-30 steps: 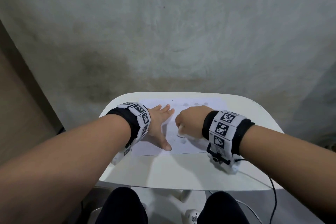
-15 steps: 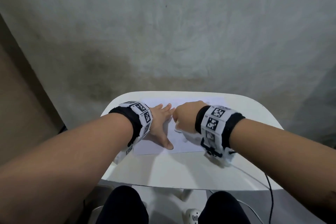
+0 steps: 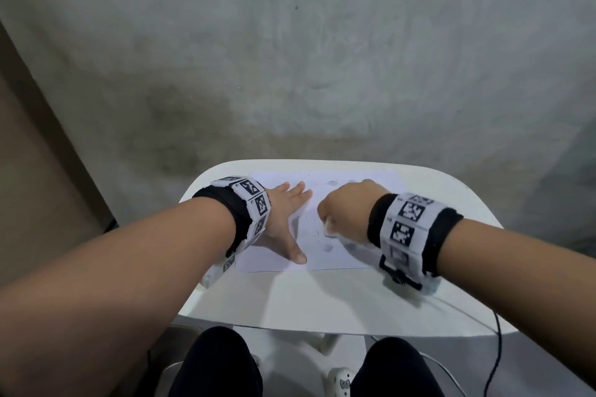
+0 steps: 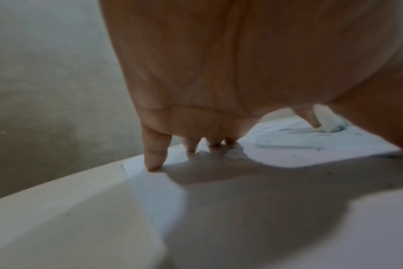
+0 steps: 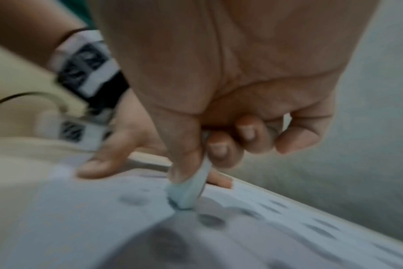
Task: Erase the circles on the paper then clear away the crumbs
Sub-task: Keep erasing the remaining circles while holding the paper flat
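Observation:
A white sheet of paper (image 3: 325,259) lies on the small white table (image 3: 322,300). Faint grey pencil circles (image 3: 329,247) dot it, several more along its far edge (image 5: 320,231). My left hand (image 3: 283,219) lies flat on the sheet's left part, fingers spread, and presses it down (image 4: 153,160). My right hand (image 3: 346,213) pinches a white eraser (image 5: 191,191) between thumb and fingers, its dirty tip on the paper at a smudged mark. The eraser (image 4: 329,122) also shows in the left wrist view. Grey crumbs (image 4: 235,154) lie by my left fingertips.
The table stands against a grey concrete wall (image 3: 290,58). A black cable (image 3: 496,351) hangs from my right wrist over the table's front right edge. My knees (image 3: 222,364) are under the front edge.
My right hand with the eraser has slid back to the right and slightly nearer on the paper, after moving left half a second ago. The left hand has stayed put.

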